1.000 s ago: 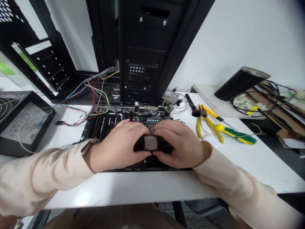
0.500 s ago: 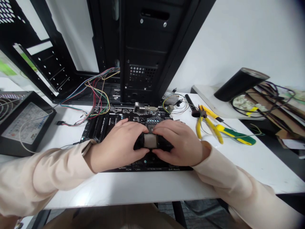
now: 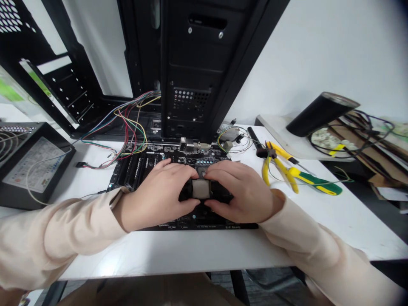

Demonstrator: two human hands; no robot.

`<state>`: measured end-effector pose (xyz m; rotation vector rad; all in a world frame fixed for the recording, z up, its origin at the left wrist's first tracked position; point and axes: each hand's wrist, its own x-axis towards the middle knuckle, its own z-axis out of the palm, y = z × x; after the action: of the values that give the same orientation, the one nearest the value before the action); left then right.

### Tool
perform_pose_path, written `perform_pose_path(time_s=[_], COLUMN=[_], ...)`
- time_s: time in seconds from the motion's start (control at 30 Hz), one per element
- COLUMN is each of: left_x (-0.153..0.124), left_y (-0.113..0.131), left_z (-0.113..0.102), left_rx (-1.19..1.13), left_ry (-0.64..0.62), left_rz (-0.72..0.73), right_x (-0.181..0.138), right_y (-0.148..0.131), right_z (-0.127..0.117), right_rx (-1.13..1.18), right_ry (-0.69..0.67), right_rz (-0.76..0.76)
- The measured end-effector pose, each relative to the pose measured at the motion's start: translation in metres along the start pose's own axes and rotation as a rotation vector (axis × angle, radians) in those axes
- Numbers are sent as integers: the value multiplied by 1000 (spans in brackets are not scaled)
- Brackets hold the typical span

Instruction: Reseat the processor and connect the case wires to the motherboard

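A black motherboard [image 3: 204, 224] lies flat on the white table in front of me. Over its middle sits a square processor [image 3: 201, 189] with a silvery-grey metal lid. My left hand [image 3: 165, 191] pinches the processor's left side, forefinger at the far corner and thumb at the near one. On the right side my right hand [image 3: 240, 191] grips it the same way, its thumb near the front corner. Part of the socket [image 3: 202, 171] shows just beyond the processor. Whether the processor touches the socket is hidden by my fingers.
Behind the board stands an open black computer case [image 3: 194, 68] with loose coloured wires [image 3: 127, 123]. A power supply [image 3: 38, 165] is at left. Right of the board lie yellow pliers [image 3: 279, 165], a green-handled screwdriver [image 3: 318, 183] and a hammer [image 3: 256, 142]. A black cylinder [image 3: 318, 114] rests farther back.
Almost nothing differs. Both hands keep their hold on the processor in the same place; the view has shifted very slightly.
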<state>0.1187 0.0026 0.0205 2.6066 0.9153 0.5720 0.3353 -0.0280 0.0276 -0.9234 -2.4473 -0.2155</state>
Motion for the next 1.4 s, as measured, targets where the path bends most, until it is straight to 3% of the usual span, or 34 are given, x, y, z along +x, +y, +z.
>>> perform_pose_path(time_s=[1.13, 1.4], left_x=[1, 1], left_y=[0, 4], left_z=[1, -7], left_rx=[-18, -178], left_ry=[-13, -122], left_rz=[-22, 59], right_x=[0, 0], right_y=[1, -1], right_z=[3, -1], right_rx=[-51, 37], right_ry=[-14, 47], right_rz=[-38, -149])
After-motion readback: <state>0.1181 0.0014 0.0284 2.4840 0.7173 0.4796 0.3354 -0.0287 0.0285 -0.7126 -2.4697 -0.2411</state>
